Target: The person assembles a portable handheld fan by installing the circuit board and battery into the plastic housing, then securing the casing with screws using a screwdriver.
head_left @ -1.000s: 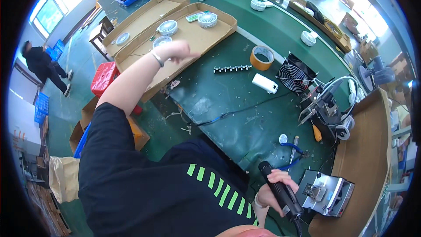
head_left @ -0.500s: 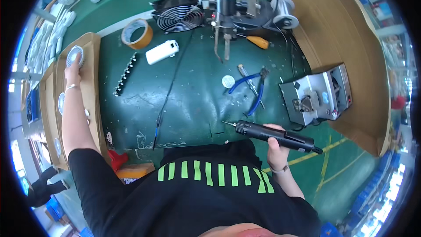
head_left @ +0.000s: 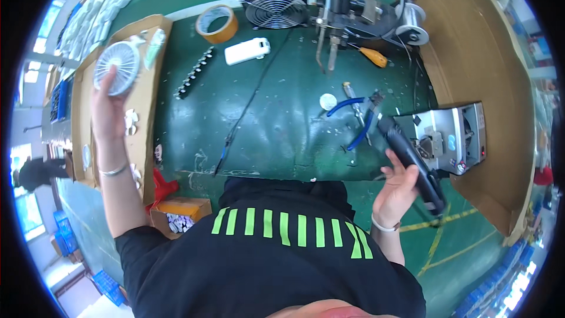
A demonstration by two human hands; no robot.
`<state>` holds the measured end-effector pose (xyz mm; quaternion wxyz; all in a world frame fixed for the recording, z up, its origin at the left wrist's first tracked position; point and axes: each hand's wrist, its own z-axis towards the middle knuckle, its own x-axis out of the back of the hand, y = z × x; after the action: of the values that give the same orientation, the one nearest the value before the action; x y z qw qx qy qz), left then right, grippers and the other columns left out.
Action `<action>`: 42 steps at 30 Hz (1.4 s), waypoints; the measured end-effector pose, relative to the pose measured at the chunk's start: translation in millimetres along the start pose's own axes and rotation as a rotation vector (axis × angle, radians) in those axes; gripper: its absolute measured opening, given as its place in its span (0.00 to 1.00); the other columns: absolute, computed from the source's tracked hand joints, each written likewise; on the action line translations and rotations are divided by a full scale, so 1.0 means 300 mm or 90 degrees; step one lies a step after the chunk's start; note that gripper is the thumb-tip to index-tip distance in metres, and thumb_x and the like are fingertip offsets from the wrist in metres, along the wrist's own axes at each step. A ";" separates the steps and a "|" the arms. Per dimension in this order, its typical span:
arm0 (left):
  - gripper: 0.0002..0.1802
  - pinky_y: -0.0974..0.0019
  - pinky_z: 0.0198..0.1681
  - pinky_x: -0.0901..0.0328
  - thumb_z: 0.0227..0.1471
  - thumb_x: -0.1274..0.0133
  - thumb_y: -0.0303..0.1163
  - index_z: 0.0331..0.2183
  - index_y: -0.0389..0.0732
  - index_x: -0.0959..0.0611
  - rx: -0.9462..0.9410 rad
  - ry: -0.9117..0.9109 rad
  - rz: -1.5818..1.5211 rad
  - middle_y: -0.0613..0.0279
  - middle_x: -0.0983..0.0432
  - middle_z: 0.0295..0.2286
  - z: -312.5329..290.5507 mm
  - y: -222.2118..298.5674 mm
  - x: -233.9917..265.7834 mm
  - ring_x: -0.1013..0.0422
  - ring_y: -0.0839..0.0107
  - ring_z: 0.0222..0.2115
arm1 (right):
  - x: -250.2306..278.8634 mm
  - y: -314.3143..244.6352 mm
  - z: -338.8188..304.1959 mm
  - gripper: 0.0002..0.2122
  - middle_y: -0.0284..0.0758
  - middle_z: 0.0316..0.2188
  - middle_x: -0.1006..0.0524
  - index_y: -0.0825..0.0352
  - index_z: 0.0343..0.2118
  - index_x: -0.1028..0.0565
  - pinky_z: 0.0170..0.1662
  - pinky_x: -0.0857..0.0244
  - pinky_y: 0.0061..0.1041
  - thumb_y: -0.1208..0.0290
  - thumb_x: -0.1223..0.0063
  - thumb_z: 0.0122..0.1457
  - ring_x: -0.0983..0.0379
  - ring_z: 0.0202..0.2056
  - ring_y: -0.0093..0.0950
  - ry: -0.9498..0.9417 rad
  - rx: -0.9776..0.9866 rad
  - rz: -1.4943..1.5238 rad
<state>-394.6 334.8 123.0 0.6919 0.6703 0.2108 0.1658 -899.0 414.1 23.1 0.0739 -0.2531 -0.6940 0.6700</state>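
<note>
One white fan (head_left: 122,58) just came up over the cardboard tray (head_left: 143,142), pinched in the left hand (head_left: 109,115), so that hand's taken; right hand (head_left: 396,193) looks loose beside the black screwdriver (head_left: 406,142), can't tell if gripping.

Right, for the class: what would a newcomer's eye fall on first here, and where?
Probably the white fan, raised in the left hand over a cardboard tray at the picture's left. Next might come the black tool, at the right hand near the bench's front edge, then the bright green stripes across the dark shirt, bottom centre.
</note>
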 end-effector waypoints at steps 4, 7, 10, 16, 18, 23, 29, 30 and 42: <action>0.21 0.64 0.51 0.35 0.55 0.48 0.30 0.50 0.33 0.28 0.057 -0.074 -0.085 0.58 0.26 0.44 -0.220 0.005 -0.181 0.28 0.70 0.45 | -0.107 0.032 0.010 0.24 0.41 0.58 0.34 0.65 0.60 0.39 0.52 0.36 0.27 0.54 0.67 0.68 0.33 0.54 0.32 -0.047 -0.182 0.233; 0.22 0.66 0.51 0.36 0.53 0.49 0.28 0.50 0.31 0.29 0.140 -0.130 -0.135 0.56 0.26 0.43 -0.318 -0.011 -0.273 0.28 0.70 0.44 | -0.103 0.066 0.076 0.24 0.39 0.58 0.34 0.70 0.58 0.38 0.55 0.38 0.29 0.55 0.69 0.69 0.33 0.54 0.31 -0.062 -0.241 0.369; 0.27 0.66 0.50 0.35 0.49 0.44 0.30 0.50 0.31 0.30 0.195 -0.232 -0.147 0.55 0.26 0.42 -0.419 -0.010 -0.332 0.28 0.69 0.44 | -0.113 0.050 0.050 0.18 0.46 0.45 0.24 0.73 0.52 0.31 0.55 0.38 0.30 0.66 0.63 0.67 0.28 0.47 0.32 -0.298 -0.132 0.158; 0.30 0.69 0.47 0.35 0.47 0.42 0.32 0.51 0.32 0.31 0.292 -0.377 -0.156 0.57 0.26 0.41 -0.500 -0.044 -0.416 0.28 0.72 0.42 | -0.350 -0.084 0.040 0.31 0.42 0.51 0.29 0.69 0.54 0.33 0.58 0.44 0.36 0.73 0.36 0.43 0.36 0.54 0.43 -0.532 0.387 -0.349; 0.30 0.69 0.47 0.35 0.47 0.42 0.32 0.51 0.32 0.31 0.304 -0.380 -0.159 0.57 0.26 0.41 -0.501 -0.061 -0.426 0.28 0.72 0.42 | -0.378 -0.052 0.056 0.29 0.40 0.47 0.28 0.67 0.52 0.30 0.54 0.41 0.35 0.74 0.36 0.42 0.34 0.49 0.41 -0.537 0.378 -0.334; 0.31 0.67 0.50 0.34 0.47 0.43 0.32 0.51 0.31 0.31 0.353 -0.359 -0.221 0.53 0.26 0.43 -0.481 -0.103 -0.395 0.27 0.69 0.43 | -0.368 0.008 0.070 0.16 0.37 0.42 0.26 0.68 0.39 0.27 0.50 0.38 0.29 0.80 0.39 0.45 0.31 0.46 0.31 -0.646 0.228 -0.218; 0.31 0.66 0.51 0.36 0.48 0.43 0.33 0.53 0.32 0.34 0.221 -0.244 -0.159 0.53 0.27 0.43 -0.471 -0.169 -0.384 0.29 0.69 0.45 | -0.330 0.015 0.043 0.13 0.34 0.32 0.22 0.70 0.40 0.31 0.35 0.36 0.14 0.84 0.42 0.52 0.27 0.31 0.15 -0.589 0.025 -0.133; 0.31 0.66 0.51 0.36 0.48 0.43 0.33 0.53 0.32 0.34 0.226 -0.246 -0.158 0.53 0.27 0.43 -0.471 -0.183 -0.389 0.29 0.69 0.45 | -0.327 0.016 0.039 0.13 0.34 0.32 0.22 0.70 0.40 0.31 0.35 0.36 0.14 0.84 0.42 0.52 0.27 0.31 0.15 -0.586 0.021 -0.135; 0.34 0.69 0.47 0.34 0.45 0.42 0.36 0.53 0.33 0.31 0.149 -0.332 -0.152 0.56 0.25 0.40 -0.441 -0.234 -0.440 0.27 0.71 0.41 | -0.274 0.044 0.026 0.11 0.38 0.27 0.22 0.73 0.42 0.30 0.24 0.33 0.15 0.87 0.49 0.56 0.24 0.23 0.19 -0.565 0.124 -0.061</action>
<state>-579.4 377.4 60.4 0.6556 0.7357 0.1210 -0.1194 -828.3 369.7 29.1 -0.1764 0.0989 -0.6028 0.7718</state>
